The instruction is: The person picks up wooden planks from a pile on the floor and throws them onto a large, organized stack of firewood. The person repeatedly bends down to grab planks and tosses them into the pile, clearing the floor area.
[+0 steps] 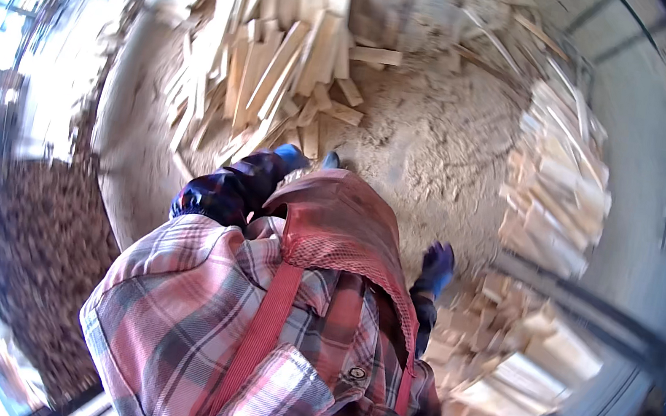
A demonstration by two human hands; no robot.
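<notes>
My left hand (293, 157), in a blue glove, reaches low in front of me by the near end of a heap of pale wooden slats (271, 72). It is small and smeared, so its grip does not show. A dark patterned sleeve cover (229, 189) runs up that forearm. My right hand (438, 264), gloved in blue-purple, hangs at my right side above the floor, fingers slightly apart and nothing in them. A red apron (341, 209) bulges forward over my plaid shirt. A dark blue tip (331, 159), perhaps a shoe, pokes out beyond it.
Sawdust and scraps cover the floor (419, 143). Stacked wood pieces (558, 184) stand at the right, with more cut boards (523, 371) nearer me behind a dark metal bar (583, 303). On the left lies a blurred brown heap (37, 252) beside a pale curved edge (110, 126).
</notes>
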